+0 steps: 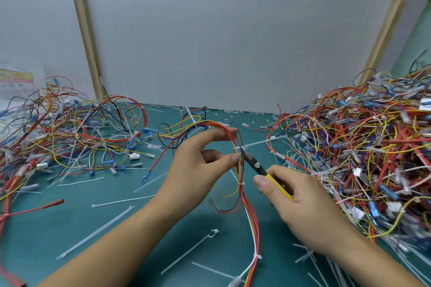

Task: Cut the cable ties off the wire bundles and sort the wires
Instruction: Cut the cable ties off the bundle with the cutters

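My left hand [200, 161] pinches a wire bundle [250, 214] of red, yellow and white wires between thumb and fingers, above the table's middle. A white cable tie [238, 147] wraps the bundle just past my fingertips, its long tail [261, 142] sticking out to the right. My right hand [303, 205] grips yellow-handled cutters [263, 171]. The dark jaws [245, 152] of the cutters sit right at that tie. More ties bind the same bundle lower down [241, 183] and near the bottom [258, 257].
A large heap of tied wire bundles [363, 154] fills the right side. A looser spread of wires [58, 133] lies at the left. Several cut white ties [112, 223] litter the green table [70, 228]. A white wall panel [221, 42] stands behind.
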{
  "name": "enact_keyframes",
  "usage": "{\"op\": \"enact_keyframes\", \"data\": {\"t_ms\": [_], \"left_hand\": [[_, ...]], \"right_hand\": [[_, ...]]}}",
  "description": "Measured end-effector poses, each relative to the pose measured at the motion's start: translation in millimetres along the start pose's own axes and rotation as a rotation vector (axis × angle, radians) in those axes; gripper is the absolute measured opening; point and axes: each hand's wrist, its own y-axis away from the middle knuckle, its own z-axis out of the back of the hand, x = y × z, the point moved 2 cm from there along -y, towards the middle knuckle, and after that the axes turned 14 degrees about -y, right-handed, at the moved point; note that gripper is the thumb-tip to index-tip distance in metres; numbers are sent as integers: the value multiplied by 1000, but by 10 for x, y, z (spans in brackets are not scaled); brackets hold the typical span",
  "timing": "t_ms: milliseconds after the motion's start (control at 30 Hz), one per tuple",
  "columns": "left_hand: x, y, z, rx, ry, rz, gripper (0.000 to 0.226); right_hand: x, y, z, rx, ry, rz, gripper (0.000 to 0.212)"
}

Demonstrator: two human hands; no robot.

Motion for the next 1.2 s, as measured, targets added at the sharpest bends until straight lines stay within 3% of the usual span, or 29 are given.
{"op": "enact_keyframes", "data": {"t_ms": [867,1000,1133,1200], "left_hand": [[9,-1,-6,-6,-19,3,35],[1,2,-13,-6,-41,-3,36],[21,-3,0,-28,-98,18,34],[21,-5,-10,-29,-281,-10,32]], "right_hand": [[0,-10,3,7,-15,11,51],[5,-9,33,10,-41,-31,62],[-11,-26,34,-43,-237,-125,57],[3,-50,47,-120,-377,-135,48]]}}
